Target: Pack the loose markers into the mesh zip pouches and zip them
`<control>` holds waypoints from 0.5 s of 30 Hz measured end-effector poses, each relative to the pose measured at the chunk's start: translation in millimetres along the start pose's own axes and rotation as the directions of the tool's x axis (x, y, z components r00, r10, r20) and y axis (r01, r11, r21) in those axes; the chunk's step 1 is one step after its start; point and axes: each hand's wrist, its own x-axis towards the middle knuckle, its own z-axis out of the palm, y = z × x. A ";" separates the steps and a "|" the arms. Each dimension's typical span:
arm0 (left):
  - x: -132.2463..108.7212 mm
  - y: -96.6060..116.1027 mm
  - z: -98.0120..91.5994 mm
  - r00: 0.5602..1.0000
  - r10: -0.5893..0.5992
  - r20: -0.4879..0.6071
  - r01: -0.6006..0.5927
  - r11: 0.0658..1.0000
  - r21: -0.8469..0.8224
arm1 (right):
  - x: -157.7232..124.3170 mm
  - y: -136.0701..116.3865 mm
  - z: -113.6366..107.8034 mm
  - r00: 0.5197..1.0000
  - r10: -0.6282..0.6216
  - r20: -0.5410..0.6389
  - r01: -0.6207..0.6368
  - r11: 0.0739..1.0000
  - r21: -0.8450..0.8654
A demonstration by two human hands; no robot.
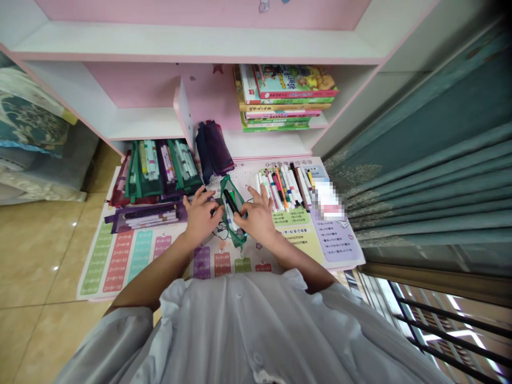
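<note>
A table (138, 256) printed with times tables stands against a pink-and-white shelf unit (200, 42). Near its middle lies a green mesh pouch (236, 236) holding markers; the left hand (202, 214) pinches its nine o'clock edge, the right hand (259, 215) its three o'clock edge. Loose markers (284, 186) lie at two o'clock, filled mesh pouches (154, 184) at ten.

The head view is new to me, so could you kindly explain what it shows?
There is no machine here: a person works with two bare hands. The single picture comes from a head-worn camera looking forward and down. The left hand and right hand are at opposite edges of a green mesh pouch with pens inside; their exact grip is unclear. On the printed, colourful table mat, slim white, pink and orange pens lie to the right, and filled green and purple mesh pouches to the left.
</note>
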 end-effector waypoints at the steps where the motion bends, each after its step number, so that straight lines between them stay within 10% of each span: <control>1: 0.0 0.0 0.1 1.000 -0.003 0.001 0.003 1.000 -0.001 | 0.3 0.0 1.0 1.000 0.000 0.001 0.000 1.000 -0.005; 15: -0.7 1.0 0.2 1.000 0.001 -0.013 -0.002 1.000 -0.015 | 5.0 -0.7 15.3 0.993 -0.004 0.119 0.012 0.997 -0.072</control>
